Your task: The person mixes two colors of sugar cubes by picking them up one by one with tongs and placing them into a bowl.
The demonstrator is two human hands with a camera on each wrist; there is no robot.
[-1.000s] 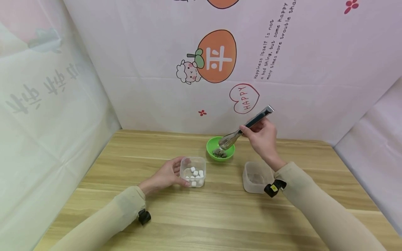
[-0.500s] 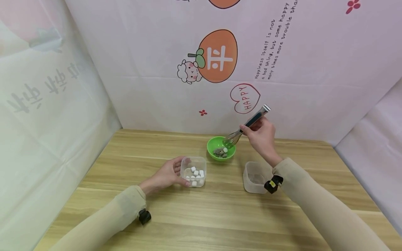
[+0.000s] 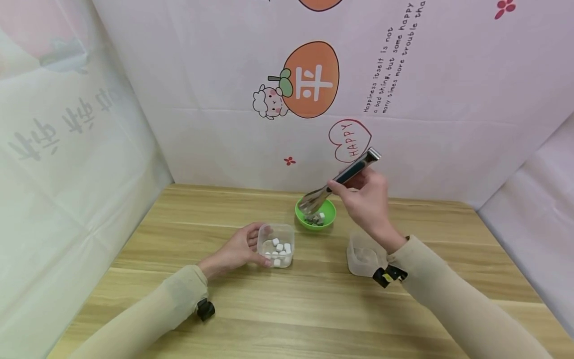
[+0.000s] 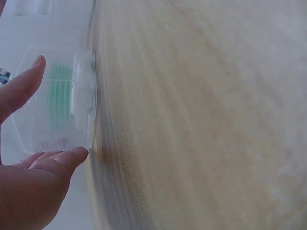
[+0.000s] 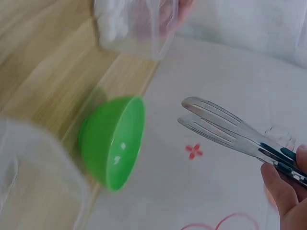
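Metal tongs [image 3: 347, 174] above green bowl [image 3: 330, 210] | right grip [image 3: 368, 198] pinching tongs; left grip [image 3: 238, 249] curled round clear container [image 3: 287, 234] | low sweep could knock bowl over; tongs' clearance hard to judge

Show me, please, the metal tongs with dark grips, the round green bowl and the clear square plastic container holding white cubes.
Metal tongs [image 5: 245, 140], right wrist view: metal shank.
Round green bowl [image 5: 100, 144], right wrist view: outer wall.
Clear square plastic container [image 3: 277, 233], head view: far wall.
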